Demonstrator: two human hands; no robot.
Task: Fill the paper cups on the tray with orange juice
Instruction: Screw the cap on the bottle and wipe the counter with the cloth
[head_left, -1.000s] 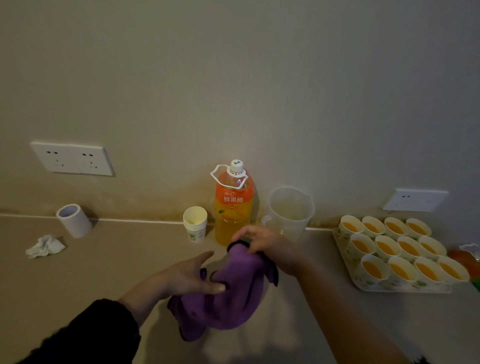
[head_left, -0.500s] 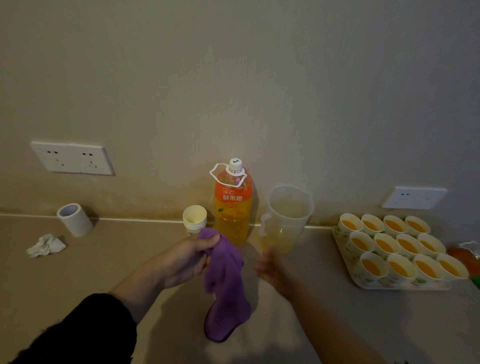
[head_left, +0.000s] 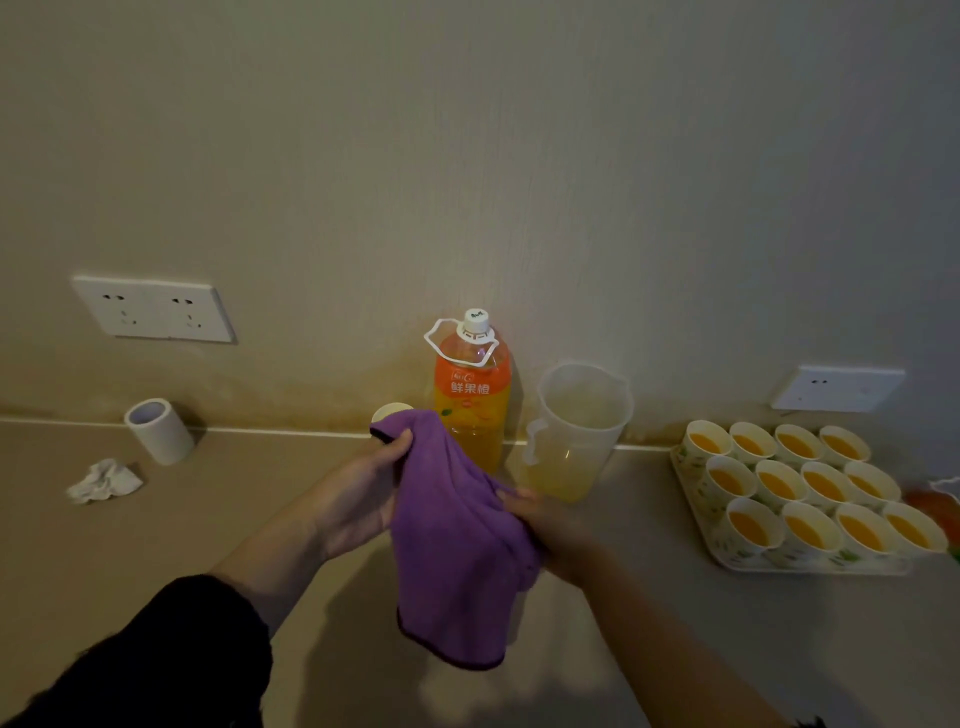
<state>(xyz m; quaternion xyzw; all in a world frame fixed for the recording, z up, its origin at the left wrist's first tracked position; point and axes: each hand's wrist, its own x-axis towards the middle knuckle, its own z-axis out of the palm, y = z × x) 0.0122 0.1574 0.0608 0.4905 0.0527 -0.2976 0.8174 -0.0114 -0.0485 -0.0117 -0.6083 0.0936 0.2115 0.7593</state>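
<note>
Several paper cups (head_left: 802, 525) holding orange juice stand in rows on a patterned tray (head_left: 810, 565) at the right of the counter. An orange juice bottle (head_left: 471, 395) with a white cap stands against the wall, and a clear plastic jug (head_left: 576, 434) with a little juice at the bottom is just right of it. My left hand (head_left: 358, 496) pinches the top corner of a purple cloth (head_left: 452, 545) held up in front of the bottle. My right hand (head_left: 550, 525) grips the cloth's right side, lower down. The cloth hangs above the counter.
A stack of spare paper cups (head_left: 389, 413) is mostly hidden behind the cloth. A roll of tape (head_left: 160, 430) and a crumpled tissue (head_left: 104, 480) lie at the left by the wall. An orange object (head_left: 935, 506) sits past the tray at the right edge.
The cloth was bunched low between both hands, then hung from my left hand alone. My right hand has come back and taken hold of its right side; the cloth is higher.
</note>
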